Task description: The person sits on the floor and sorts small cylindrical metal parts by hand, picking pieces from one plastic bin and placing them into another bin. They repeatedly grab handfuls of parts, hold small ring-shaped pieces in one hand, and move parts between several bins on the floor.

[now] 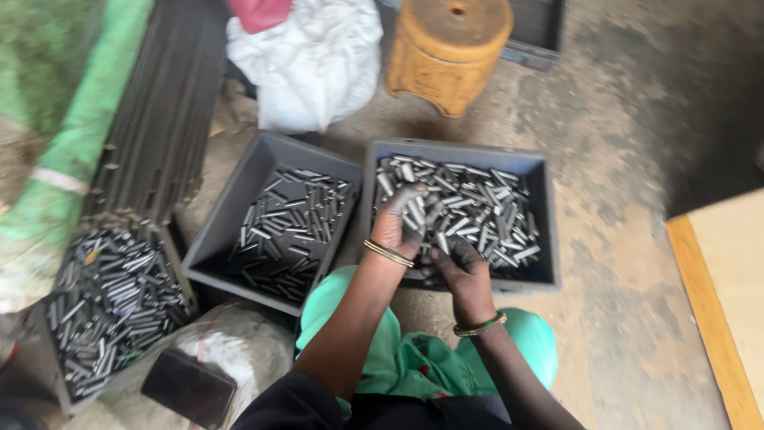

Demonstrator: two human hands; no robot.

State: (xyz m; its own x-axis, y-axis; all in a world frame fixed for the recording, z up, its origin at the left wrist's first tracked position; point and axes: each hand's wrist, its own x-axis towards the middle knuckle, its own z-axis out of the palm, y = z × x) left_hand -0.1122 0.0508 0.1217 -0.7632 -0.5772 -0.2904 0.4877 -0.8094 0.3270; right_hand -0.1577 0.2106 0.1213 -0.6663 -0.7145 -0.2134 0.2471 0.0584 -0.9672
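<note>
My left hand [403,220] reaches into the right grey tray [549,227], its fingers curled around several short metal pins [415,212]. My right hand [460,269] sits at the tray's near edge just below it, fingers bent and touching pins; what it grips is unclear. Both hands are dark with grime and each wrist wears a bangle. The tray is heaped with shiny cylindrical pins [485,211]. A second grey tray [239,199] with darker pins lies to the left.
A third tray of pins [111,302] stands at the lower left beside a white sack [239,342] with a black phone [189,387] on it. Behind are an orange stool [448,49], a white bag [314,60], stacked dark bars [159,111] and a wooden board [720,302].
</note>
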